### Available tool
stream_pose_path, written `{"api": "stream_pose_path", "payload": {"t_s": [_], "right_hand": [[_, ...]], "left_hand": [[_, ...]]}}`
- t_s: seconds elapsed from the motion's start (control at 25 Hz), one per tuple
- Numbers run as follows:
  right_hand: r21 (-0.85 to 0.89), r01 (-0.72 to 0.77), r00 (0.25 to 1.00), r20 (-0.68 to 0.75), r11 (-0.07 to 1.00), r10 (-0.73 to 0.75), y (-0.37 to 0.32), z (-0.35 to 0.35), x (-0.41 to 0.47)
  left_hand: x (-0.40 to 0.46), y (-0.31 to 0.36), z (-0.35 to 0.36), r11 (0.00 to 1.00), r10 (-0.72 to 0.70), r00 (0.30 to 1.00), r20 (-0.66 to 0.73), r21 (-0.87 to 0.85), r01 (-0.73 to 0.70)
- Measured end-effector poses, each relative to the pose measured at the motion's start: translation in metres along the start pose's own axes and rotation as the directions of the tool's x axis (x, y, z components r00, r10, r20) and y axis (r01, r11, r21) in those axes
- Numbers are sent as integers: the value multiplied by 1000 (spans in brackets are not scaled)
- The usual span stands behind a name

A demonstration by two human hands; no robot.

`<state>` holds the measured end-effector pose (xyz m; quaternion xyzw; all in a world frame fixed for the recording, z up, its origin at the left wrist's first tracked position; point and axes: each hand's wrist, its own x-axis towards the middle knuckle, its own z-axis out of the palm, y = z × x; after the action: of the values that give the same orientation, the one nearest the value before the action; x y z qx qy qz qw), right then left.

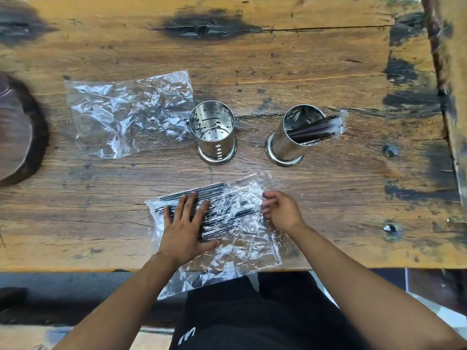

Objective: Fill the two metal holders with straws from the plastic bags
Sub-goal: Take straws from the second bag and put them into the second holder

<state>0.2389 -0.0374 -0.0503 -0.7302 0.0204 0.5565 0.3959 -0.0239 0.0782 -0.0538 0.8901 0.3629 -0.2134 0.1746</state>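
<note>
Two perforated metal holders stand upright mid-table. The left holder (213, 130) has nothing in it; the right holder (295, 137) carries a bundle of dark wrapped straws (319, 127) leaning out to the right. A clear plastic bag (237, 223) with several black straws (227, 215) lies at the near edge. My left hand (185, 226) rests flat on this bag with fingers spread. My right hand (279, 210) touches the bag's right end with curled fingers; whether it pinches the plastic is unclear. A crumpled bag with no straws (129, 112) lies at the left.
The worn wooden table (328, 72) has dark stains and a crack along the back. A dark round wooden slab (17, 130) sits at the left edge. A raised wooden beam (452, 72) borders the right side. The near bag overhangs the table's front edge.
</note>
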Motion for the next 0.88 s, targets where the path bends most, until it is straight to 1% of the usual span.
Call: {"api": "stream_pose_path", "payload": {"t_s": [0.04, 0.08, 0.12, 0.2, 0.28, 0.32, 0.36, 0.44, 0.48, 0.56, 0.6, 0.64, 0.68, 0.76, 0.8, 0.88], "right_hand": [[169, -78, 997, 27, 983, 75, -1, 2, 1], [214, -98, 995, 48, 972, 89, -2, 1, 2], [172, -88, 995, 62, 981, 79, -4, -1, -1], [-10, -8, 994, 105, 1000, 9, -8, -3, -6], [-144, 79, 977, 208, 986, -48, -11, -2, -6], [-201, 144, 962, 260, 969, -89, -11, -1, -3], [-247, 217, 945, 296, 945, -139, -11, 0, -2], [-347, 326, 929, 292, 879, -229, -9, 4, 0], [-375, 343, 926, 287, 861, -244, -7, 8, 0], [-385, 340, 925, 300, 858, -231, -1, 14, 0], [-399, 375, 912, 322, 836, -255, 3, 16, 2], [-428, 442, 885, 349, 788, -308, 7, 17, 6], [-463, 523, 846, 383, 716, -370, 10, 16, 8], [-566, 660, 750, 455, 494, -481, 8, 17, 8], [-616, 689, 713, 483, 381, -508, 6, 20, 7], [-684, 694, 686, 533, 225, -496, 2, 27, 5]], "left_hand": [[1, 0, -1, 1000, -22, 999, -26, 14, 22], [3, 0, -2, 999, -45, 998, -50, 24, 46], [5, -1, -4, 997, -66, 996, -56, 25, 67], [12, -4, -8, 996, -86, 996, 9, 8, 86], [19, -5, -11, 996, -85, 993, 88, 10, 84], [22, -5, -12, 997, -82, 991, 105, 11, 81], [24, -5, -12, 997, -79, 992, 103, 0, 80], [27, -5, -11, 997, -73, 996, 53, -21, 74], [28, -5, -12, 998, -64, 998, 18, -11, 64], [30, -8, -11, 999, -29, 999, -45, 27, 30], [31, -9, -11, 999, -12, 998, -64, 44, 15], [31, -9, -11, 998, -3, 997, -72, 57, 7], [31, -9, -11, 998, 0, 997, -76, 68, 5], [30, -7, -9, 996, 2, 996, -93, 89, 7], [30, -7, -8, 994, 3, 994, -106, 106, 9], [31, -5, -7, 992, 5, 993, -121, 128, 11]]}}
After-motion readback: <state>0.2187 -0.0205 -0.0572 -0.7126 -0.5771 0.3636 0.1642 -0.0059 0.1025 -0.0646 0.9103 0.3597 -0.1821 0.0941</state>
